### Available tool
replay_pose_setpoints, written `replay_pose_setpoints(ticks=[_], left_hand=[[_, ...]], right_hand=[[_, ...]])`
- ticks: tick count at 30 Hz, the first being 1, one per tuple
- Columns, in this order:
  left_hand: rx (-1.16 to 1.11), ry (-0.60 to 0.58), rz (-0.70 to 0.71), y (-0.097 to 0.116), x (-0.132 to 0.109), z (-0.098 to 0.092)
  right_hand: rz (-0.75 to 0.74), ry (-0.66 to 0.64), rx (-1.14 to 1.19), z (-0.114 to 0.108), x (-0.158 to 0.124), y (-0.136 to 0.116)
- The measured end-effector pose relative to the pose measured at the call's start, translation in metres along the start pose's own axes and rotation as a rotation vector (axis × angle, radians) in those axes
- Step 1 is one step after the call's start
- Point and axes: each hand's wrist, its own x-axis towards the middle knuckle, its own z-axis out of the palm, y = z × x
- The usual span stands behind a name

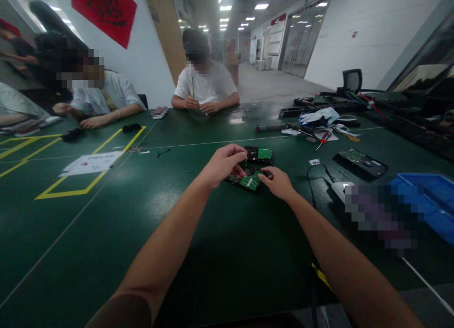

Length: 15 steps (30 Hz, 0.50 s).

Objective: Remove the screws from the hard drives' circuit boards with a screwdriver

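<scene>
A hard drive with a green circuit board facing up lies on the green table in front of me. My left hand is over its left part, thumb and fingers pinched together; what is between them is too small and hidden to name. My right hand grips the drive's right edge, thumb against the board side. Just behind lies a second hard drive, also with a green board, partly covered by my left hand.
Another hard drive lies to the right, near a blue plastic bin and a cable. Behind are a red screwdriver and white gloves. A white sheet lies left within yellow tape. People sit across the table.
</scene>
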Motion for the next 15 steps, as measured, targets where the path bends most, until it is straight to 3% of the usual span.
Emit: replay_pose_setpoints(ticks=[6, 15], left_hand=[[-0.016, -0.015, -0.005, 0.0008, 0.0008, 0.0008], [0.0, 0.052, 0.009, -0.002, 0.0024, -0.0019]], right_hand=[[0.003, -0.007, 0.007, 0.0003, 0.0001, 0.0019], [0.01, -0.003, -0.004, 0.0003, -0.0004, 0.0013]])
